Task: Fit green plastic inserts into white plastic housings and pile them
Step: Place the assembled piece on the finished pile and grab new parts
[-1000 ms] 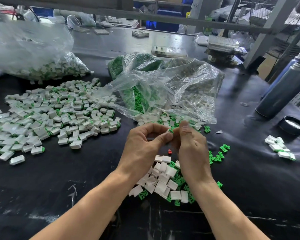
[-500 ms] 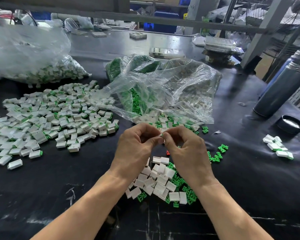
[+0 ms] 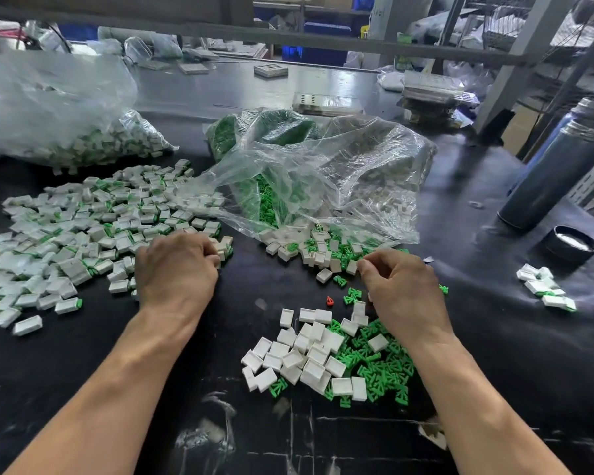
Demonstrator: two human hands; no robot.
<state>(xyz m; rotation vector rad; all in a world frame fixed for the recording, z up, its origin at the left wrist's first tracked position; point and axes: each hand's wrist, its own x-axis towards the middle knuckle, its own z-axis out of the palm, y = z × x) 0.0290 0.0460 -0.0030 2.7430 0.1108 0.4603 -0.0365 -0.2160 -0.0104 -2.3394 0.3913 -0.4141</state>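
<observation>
hands split: left at finished heap, right over loose stock

head view, spatial. left hand (image 3: 177, 272) sits at the near right edge of the wide pile of finished white housings with green inserts fitted (image 3: 83, 231), fingers curled under, knuckles up. whether it grips a finished pc or has let one go: cannot tell, fingertips hidden. right hand (image 3: 403, 289) hovers between two stock groups, fingers curled, thumb and forefinger tips close together near a small white rectangular plastic housing (image 3: 351, 267); contact not clear, nothing visibly held. next pick-up stock, the near heap of loose white housings and green inserts (image 3: 326, 354), lies just below and inboard of the rt hand, well apart from the lt. rt hand is nearer. pieces lie at mixed angles, no common long axis.

head view, materials. housings: matte white moulded plastic, boxy, open hollow on one face. green fork-shaped plastic inserts (image 3: 384, 368): bright, glossy, thin prongs, likely to tangle. one lone small red plastic piece (image 3: 329, 301) among them, odd one out. crinkled clear plastic bag (image 3: 340, 173) spills more stock behind. black worktop (image 3: 83, 371) scuffed, white scratch marks. dark grey metal flask (image 3: 556, 176) at right, its black round cap (image 3: 572, 243) beside.
</observation>
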